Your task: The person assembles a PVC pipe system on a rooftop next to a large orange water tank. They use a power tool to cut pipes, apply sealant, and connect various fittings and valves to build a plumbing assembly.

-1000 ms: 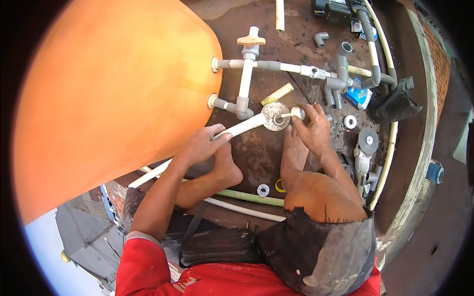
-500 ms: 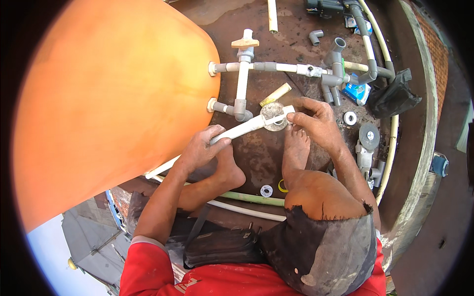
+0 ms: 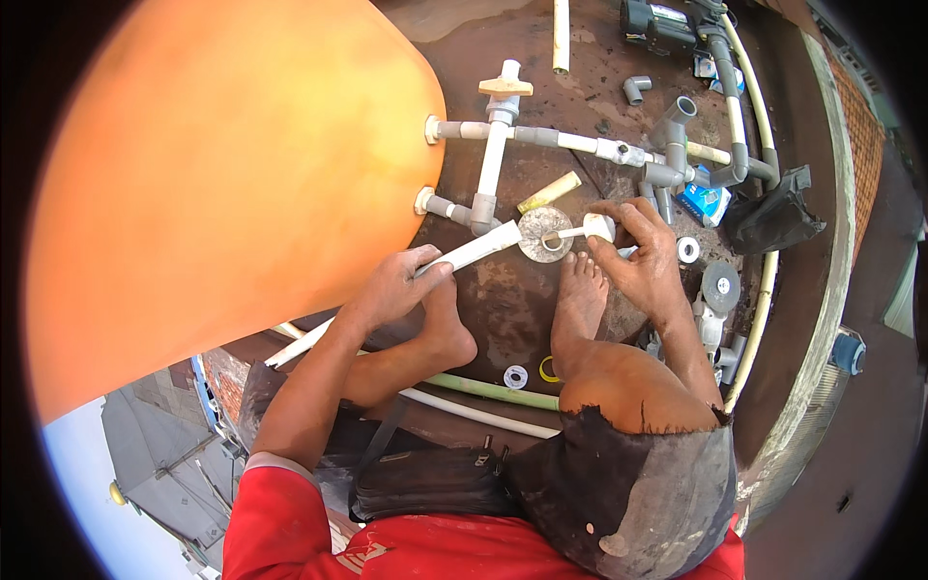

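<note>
My left hand [image 3: 396, 285] is wrapped round a white plastic pipe [image 3: 479, 248], its free end pointing up and right. In my right hand [image 3: 643, 253], thumb and fingers pinch a white cap [image 3: 599, 227] with a thin stem, like a glue-can applicator. The stem's tip is at the hole in the top of a round, grey-stained can [image 3: 543, 217], between the pipe's end and my right hand; whether it dips inside I cannot tell. A short yellowish pipe piece [image 3: 549, 192] lies just beyond the can.
A large orange tank [image 3: 232, 193] fills the left, joined to pipework with a valve [image 3: 506, 87]. To the right are a tape roll [image 3: 687, 250], an angle grinder [image 3: 717, 300] and a black plastic bag [image 3: 773, 217]. A pump [image 3: 659, 27] stands at the back.
My right hand has drawn the cap and stem away from the pipe's end, back to the can's hole. The left hand still holds the pipe. The whole view has shifted slightly.
</note>
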Demonstrator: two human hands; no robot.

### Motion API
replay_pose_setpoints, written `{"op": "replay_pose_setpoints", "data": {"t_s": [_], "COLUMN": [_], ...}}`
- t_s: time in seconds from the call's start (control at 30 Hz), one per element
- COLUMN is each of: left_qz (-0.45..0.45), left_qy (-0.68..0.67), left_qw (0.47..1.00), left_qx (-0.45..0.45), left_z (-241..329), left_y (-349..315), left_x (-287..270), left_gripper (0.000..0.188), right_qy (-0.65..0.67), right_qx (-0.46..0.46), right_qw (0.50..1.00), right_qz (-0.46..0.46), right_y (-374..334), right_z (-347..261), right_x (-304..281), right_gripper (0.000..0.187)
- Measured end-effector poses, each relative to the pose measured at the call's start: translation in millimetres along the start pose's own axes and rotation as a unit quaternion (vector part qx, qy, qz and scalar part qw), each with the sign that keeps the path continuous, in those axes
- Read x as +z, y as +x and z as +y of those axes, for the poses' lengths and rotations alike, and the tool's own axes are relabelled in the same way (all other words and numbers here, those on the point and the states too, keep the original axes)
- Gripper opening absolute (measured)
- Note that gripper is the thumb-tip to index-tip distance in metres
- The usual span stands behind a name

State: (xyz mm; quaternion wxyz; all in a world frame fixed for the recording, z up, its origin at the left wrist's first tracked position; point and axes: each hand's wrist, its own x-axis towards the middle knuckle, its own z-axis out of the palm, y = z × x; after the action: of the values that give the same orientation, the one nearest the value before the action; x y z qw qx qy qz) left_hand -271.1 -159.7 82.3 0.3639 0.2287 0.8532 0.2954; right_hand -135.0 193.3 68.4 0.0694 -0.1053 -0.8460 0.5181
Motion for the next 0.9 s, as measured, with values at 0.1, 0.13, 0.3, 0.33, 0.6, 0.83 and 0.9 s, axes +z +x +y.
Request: {"op": "replay_pose_setpoints", "data": {"t_s": [0.1, 0.13, 0.3, 0.33, 0.6, 0.83, 0.9], "left_qz": [-0.019, -0.019, -0.027, -0.028, -0.012, -0.004, 0.005], "left_qy": [-0.048, -0.069, -0.079, -0.080, -0.121, -0.146, -0.154], "left_qw": [0.997, 0.995, 0.992, 0.992, 0.989, 0.987, 0.986], "left_qx": [-0.064, -0.076, -0.096, -0.098, -0.079, -0.060, -0.063], "left_z": [5, 6, -2, 0, 1, 3, 3], "left_y": [2, 2, -1, -2, -6, -6, -8], "left_x": [-2, -3, -3, -3, -4, -7, -11], "left_gripper": [0.037, 0.038, 0.041, 0.042, 0.039, 0.039, 0.039], "right_qy": [-0.031, -0.076, -0.229, -0.255, -0.327, -0.204, -0.143], "right_qx": [0.001, -0.033, -0.095, -0.099, -0.038, 0.069, 0.085], "right_qw": [0.999, 0.996, 0.965, 0.956, 0.934, 0.977, 0.983], "right_qz": [0.020, 0.012, -0.088, -0.110, -0.137, 0.013, 0.077], "right_y": [-9, -9, 0, 3, 6, -5, -5], "right_z": [24, 31, 61, 62, 64, 34, 33], "right_x": [20, 29, 82, 89, 116, 71, 51], "right_gripper": [0.039, 0.039, 0.031, 0.030, 0.023, 0.035, 0.038]}}
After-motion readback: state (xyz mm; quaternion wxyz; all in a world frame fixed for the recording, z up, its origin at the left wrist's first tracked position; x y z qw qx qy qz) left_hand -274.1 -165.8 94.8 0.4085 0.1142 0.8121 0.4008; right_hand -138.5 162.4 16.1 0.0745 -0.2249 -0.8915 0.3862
